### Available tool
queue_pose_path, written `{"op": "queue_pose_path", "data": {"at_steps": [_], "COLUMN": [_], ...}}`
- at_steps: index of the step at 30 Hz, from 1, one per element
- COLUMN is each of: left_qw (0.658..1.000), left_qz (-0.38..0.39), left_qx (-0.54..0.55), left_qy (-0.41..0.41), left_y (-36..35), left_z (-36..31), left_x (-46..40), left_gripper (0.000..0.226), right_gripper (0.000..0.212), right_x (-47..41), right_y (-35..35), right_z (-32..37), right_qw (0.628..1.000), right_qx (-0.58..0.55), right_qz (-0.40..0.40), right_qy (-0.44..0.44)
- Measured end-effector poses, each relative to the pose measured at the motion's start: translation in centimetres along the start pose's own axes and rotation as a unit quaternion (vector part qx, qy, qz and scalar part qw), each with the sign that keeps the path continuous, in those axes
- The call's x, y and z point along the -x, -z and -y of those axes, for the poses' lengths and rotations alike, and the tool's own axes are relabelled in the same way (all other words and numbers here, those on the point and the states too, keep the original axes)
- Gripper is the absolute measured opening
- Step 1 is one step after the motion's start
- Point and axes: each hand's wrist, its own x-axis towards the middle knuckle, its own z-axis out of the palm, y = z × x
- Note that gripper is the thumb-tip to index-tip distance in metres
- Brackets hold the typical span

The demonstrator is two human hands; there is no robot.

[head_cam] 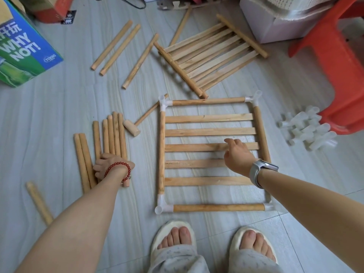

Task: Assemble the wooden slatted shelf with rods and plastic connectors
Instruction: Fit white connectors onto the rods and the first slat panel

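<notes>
lying flat on the pale floor right ahead of your feet, the shelf frame (208,133) is a square of round wooden rods joined at the corners by white plastic connectors (165,102), with five flat slats running across between the side rods. your right hand (239,156) is over the right part of it, fingers loosely bent and pointing down toward the third slat, gripping nothing; whether the fingertips touch the wood you can't tell, that spot is blurred. your left hand (109,164) is well off to the left of the frame, fingers curled round the near ends of the rod bundle (112,134) lying there, red bead bracelet (118,169) on the wrist. your right forearm hides the frame's near right corner and part of its right side rod. a small wooden mallet (131,128) lies between bundle and frame. a second slatted panel (210,54) lies beyond, and a heap of spare connectors (307,128) sits right of the frame by the red stool (332,62), which is cut off at the edge.
</notes>
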Motion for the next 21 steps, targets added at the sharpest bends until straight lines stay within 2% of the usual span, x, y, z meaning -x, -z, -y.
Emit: {"op": "queue_pose_path", "data": {"at_steps": [4,7,11,15,18,21], "left_qw": [0.993,0.988,0.979,0.968,0.955,0.932], "left_qz": [0.009,0.01,0.0,-0.022,-0.002,0.063], "left_qx": [0.118,0.154,0.199,0.226,0.234,0.191], "left_qy": [0.015,-0.003,-0.044,-0.108,-0.181,-0.303], "left_y": [-1.0,-1.7,-0.3,0.3,1.2,1.5], "left_z": [0.4,0.6,0.8,0.7,-0.1,-1.5], "left_x": [-0.5,-0.2,3.8,6.8,9.5,12.1], "left_gripper": [0.058,0.056,0.043,0.047,0.039,0.035], "right_gripper": [0.05,0.049,0.046,0.036,0.033,0.042], "right_x": [0.4,0.7,1.0,1.5,2.3,3.3], "right_y": [-0.5,-1.1,-1.5,-1.6,-1.1,0.1], "right_z": [0.1,-0.4,-1.3,-0.7,2.2,5.4], "right_qw": [1.0,1.0,1.0,0.99,0.952,0.878], "right_qx": [-0.011,-0.011,-0.024,-0.131,-0.302,-0.466], "right_qz": [0.02,0.028,0.011,-0.036,0.016,0.1], "right_qy": [-0.003,-0.007,-0.005,0.031,0.049,0.045]}}
